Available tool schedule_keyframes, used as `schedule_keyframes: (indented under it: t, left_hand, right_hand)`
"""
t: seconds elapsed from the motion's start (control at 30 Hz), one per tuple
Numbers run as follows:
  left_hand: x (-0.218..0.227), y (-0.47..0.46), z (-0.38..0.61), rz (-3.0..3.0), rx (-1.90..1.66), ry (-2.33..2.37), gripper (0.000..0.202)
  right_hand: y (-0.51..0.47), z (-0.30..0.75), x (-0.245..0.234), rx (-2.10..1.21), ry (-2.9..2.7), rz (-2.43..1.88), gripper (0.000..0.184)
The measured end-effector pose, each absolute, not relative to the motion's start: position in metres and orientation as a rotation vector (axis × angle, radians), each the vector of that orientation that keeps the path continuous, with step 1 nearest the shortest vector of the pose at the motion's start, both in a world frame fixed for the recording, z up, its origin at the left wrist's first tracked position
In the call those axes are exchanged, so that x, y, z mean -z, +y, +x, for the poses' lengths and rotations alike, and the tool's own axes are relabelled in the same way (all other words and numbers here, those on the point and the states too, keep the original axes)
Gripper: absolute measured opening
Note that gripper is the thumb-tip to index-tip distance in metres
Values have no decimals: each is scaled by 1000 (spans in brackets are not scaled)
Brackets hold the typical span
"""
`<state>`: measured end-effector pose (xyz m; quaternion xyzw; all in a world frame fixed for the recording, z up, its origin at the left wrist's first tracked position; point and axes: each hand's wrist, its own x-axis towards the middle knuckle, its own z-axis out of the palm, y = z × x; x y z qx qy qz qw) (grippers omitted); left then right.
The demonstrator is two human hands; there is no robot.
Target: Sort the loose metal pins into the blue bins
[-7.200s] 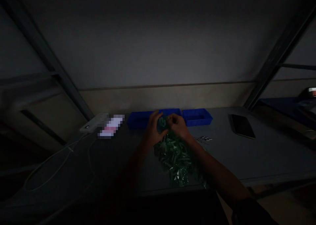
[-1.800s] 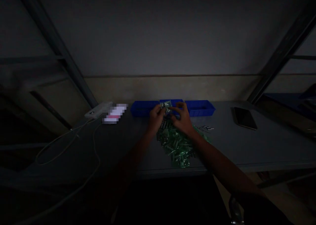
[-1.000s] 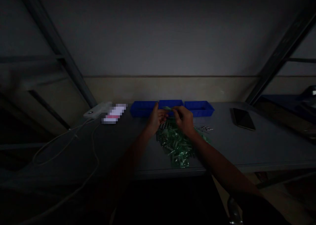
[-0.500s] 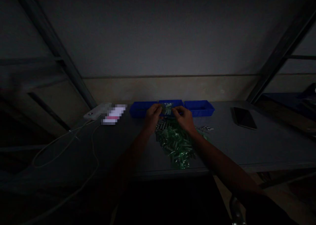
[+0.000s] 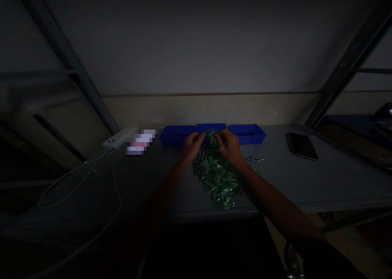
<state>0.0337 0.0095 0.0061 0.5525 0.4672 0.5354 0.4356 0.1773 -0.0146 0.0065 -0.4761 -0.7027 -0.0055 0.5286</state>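
The scene is very dark. My left hand (image 5: pixel 191 146) and my right hand (image 5: pixel 228 146) meet over the far end of a pile of small green parts (image 5: pixel 219 177) on the grey table (image 5: pixel 321 181). Fingers of both hands are curled and pinch a small green piece (image 5: pixel 210 137) between them, just in front of the middle blue tray (image 5: pixel 211 127). I cannot make out exactly what the piece is.
Three shallow blue trays stand in a row at the table's back, the left one (image 5: pixel 176 134) and the right one (image 5: pixel 248 132) flanking the middle. Small metal pins (image 5: pixel 253 159) lie right of the pile. A dark phone (image 5: pixel 301 146) lies farther right. A white device (image 5: pixel 118 138) with cable (image 5: pixel 79 177) sits left.
Over the last seconds both hands stayed above the pile, shifting slightly while working the small green piece between the fingertips; now they are drawn a little closer together.
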Motion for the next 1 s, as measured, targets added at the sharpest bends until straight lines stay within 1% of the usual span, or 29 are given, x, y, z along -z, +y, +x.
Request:
schedule_keyframes:
  t: [0.1, 0.13, 0.2, 0.33, 0.4, 0.5, 0.57, 0.63, 0.73, 0.8, 0.87, 0.93, 1.0]
  left_hand:
    - [-8, 12, 33, 1144, -1113, 1112, 51]
    - [-9, 12, 33, 1066, -1068, 1085, 53]
    - [-11, 13, 31, 967, -1057, 1053, 48]
    - [-13, 11, 27, 1005, -1149, 986, 25]
    - [-13, 9, 26, 1095, -1188, 967, 23]
    - [-14, 11, 24, 1189, -1256, 1014, 22]
    - [-17, 17, 15, 1210, -1376, 1130, 21]
    - [-21, 25, -1, 1225, -1609, 1316, 21]
    - [-23, 34, -33, 1327, -1956, 1588, 23]
    - [-19, 38, -48, 1444, -2086, 1751, 21]
    - [-9, 41, -55, 1649, -2024, 1881, 21]
    - [1, 44, -53, 1936, -1768, 1973, 17]
    - [9, 46, -48, 2027, -1630, 1991, 11]
  right_hand:
    - [-16, 176, -6, 21, -1734, -1081, 16]
    - [-17, 176, -6, 6, -1766, -1055, 16]
    - [-18, 176, -6, -45, -1829, -1009, 17]
    - [-16, 178, -4, -125, -1866, -1001, 26]
    - [-14, 178, -2, -138, -1836, -1028, 30]
    - [-12, 179, -1, -140, -1796, -1073, 29]
    - [-12, 179, -1, -142, -1780, -1104, 25]
    - [-11, 179, -1, -134, -1760, -1137, 21]
    - [-10, 180, -1, -122, -1759, -1165, 19]
    - [-9, 180, -1, -126, -1785, -1176, 18]
    - [-9, 179, 0, -136, -1828, -1196, 18]
    - [-9, 179, 0, -154, -1900, -1218, 18]
    - [-9, 179, 0, -165, -1984, -1254, 19]
